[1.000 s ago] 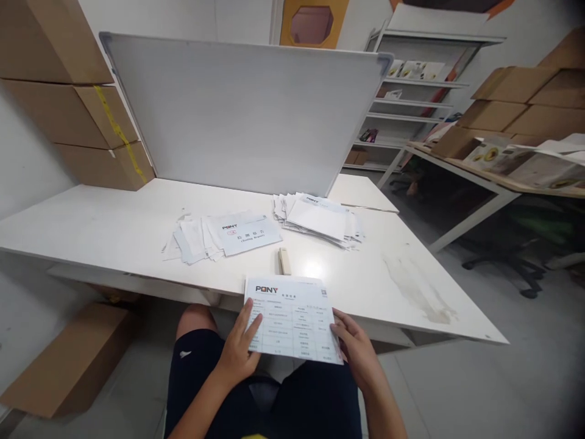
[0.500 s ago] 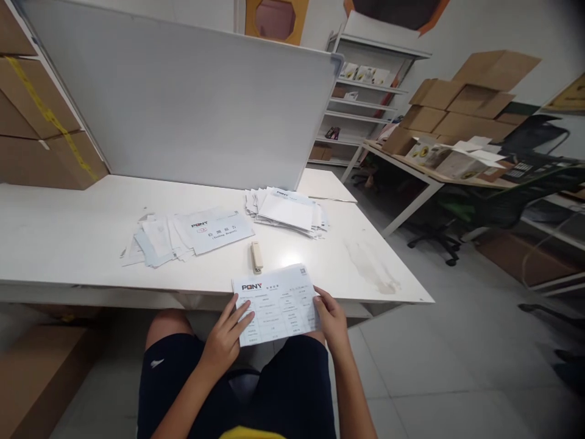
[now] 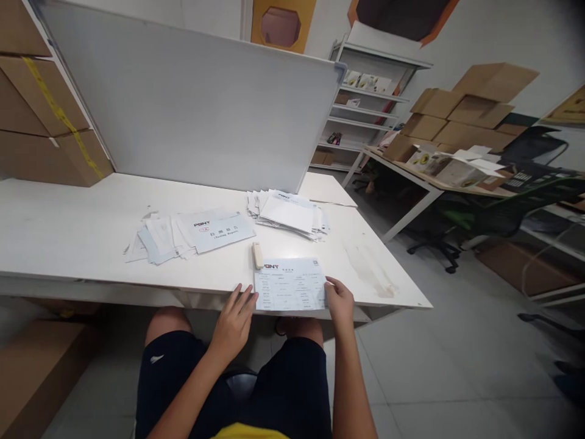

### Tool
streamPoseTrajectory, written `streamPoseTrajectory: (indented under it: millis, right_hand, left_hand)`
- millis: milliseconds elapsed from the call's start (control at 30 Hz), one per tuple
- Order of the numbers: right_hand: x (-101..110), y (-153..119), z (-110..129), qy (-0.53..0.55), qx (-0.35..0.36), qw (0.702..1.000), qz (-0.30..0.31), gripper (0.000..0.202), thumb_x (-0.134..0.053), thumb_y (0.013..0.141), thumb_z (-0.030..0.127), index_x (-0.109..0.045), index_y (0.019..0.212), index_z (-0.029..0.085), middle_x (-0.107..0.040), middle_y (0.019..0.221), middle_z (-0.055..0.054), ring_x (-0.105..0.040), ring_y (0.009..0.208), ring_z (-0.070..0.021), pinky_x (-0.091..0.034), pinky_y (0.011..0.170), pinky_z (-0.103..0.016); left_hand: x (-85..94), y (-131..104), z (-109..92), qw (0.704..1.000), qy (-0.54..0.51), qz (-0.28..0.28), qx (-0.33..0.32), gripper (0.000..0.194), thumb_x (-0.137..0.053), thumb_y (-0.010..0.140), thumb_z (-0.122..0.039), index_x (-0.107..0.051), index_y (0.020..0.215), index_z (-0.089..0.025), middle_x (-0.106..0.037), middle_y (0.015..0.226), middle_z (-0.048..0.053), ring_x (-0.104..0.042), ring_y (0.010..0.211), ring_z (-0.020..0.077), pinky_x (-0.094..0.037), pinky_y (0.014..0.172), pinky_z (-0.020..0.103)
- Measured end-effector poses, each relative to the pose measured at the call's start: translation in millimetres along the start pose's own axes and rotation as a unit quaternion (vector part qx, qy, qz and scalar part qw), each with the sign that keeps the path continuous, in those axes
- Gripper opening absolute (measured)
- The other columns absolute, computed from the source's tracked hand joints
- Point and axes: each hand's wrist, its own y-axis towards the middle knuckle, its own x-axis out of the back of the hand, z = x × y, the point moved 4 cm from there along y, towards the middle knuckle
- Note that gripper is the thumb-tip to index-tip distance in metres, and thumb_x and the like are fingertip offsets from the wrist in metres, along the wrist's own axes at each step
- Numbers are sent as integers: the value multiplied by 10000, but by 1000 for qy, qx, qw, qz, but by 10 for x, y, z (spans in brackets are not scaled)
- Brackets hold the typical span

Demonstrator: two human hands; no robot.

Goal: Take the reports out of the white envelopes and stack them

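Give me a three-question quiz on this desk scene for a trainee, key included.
1. True or false: the right hand is touching the cream stapler.
2. Where does the cream stapler sit relative to the printed sheet? A: lower-right corner; B: upper-left corner; C: lower-left corner.
3. Fill in: the top page of the left paper pile reads "Testing ____".

Key: 1 false, it is at the printed sheet's right edge; 2 B; 3 Report.
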Motion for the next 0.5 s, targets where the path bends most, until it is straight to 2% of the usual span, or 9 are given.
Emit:
streamPoseTrajectory:
  millis: [100, 167, 233, 267, 333, 400, 500]
  right_hand:
    - [78, 38, 140, -98, 68, 992, -27, 566, -470, 766, 467, -671, 1139, 91, -712, 1037, -166, -633, 914, -309, -481, 810, -432]
    - [96, 13, 335, -160, 143, 974, -70, 520, -442, 812, 414, -657, 1156, 89, -661, 1172, -192, -576, 1078, -331, -423, 940, -476]
    - [25, -43, 549, -178, 202, 960, -82, 485, -406, 849, 374, -648, 1158, 89, -641, 1205, -195, -540, 1144, -324, -392, 991, -484]
    - [-54, -78, 650, -173, 225, 957, -64, 470, -387, 869, 365, -643, 1162, 102, -646, 1198, -182, -545, 1141, -308, -402, 990, -472]
    - [-291, -177, 836, -164, 277, 947, 14, 427, -372, 899, 339, -635, 1175, 147, -663, 1171, -142, -568, 1109, -274, -432, 970, -441]
    - [-570, -321, 986, -169, 341, 919, 102, 386, -369, 908, 258, -632, 1179, 178, -667, 1165, -117, -572, 1103, -250, -441, 964, -415]
    - [-912, -537, 1119, -196, 410, 874, 171, 412, -360, 879, 115, -607, 1203, 178, -646, 1186, -110, -549, 1119, -227, -437, 951, -372]
  left_hand:
    - [-31, 17, -50, 997, 43, 63, -4, 562, -450, 891, -109, -405, 1435, -244, -441, 1477, 56, -317, 1403, 293, -335, 1105, 511]
    - [-27, 35, -77, 995, 62, 77, 2, 548, -459, 887, -122, -426, 1419, -247, -437, 1480, 60, -338, 1389, 305, -298, 1110, 537]
    - [-9, 55, -95, 995, 64, 78, 9, 519, -457, 888, -129, -453, 1394, -245, -453, 1468, 67, -357, 1375, 306, -291, 1105, 541]
    - [4, 63, -101, 995, 59, 76, 10, 489, -457, 889, -133, -482, 1365, -245, -469, 1455, 71, -366, 1367, 304, -293, 1102, 539]
    - [32, 76, -106, 997, 40, 68, 13, 410, -465, 884, -145, -546, 1277, -233, -508, 1414, 85, -377, 1358, 299, -291, 1103, 535]
    - [55, 86, -107, 998, 16, 55, 16, 360, -475, 876, -159, -563, 1221, -212, -531, 1374, 105, -385, 1351, 285, -281, 1112, 527]
    - [40, 100, -113, 998, 5, 58, 18, 476, -483, 861, -170, -463, 1337, -189, -486, 1413, 128, -378, 1353, 273, -251, 1125, 521]
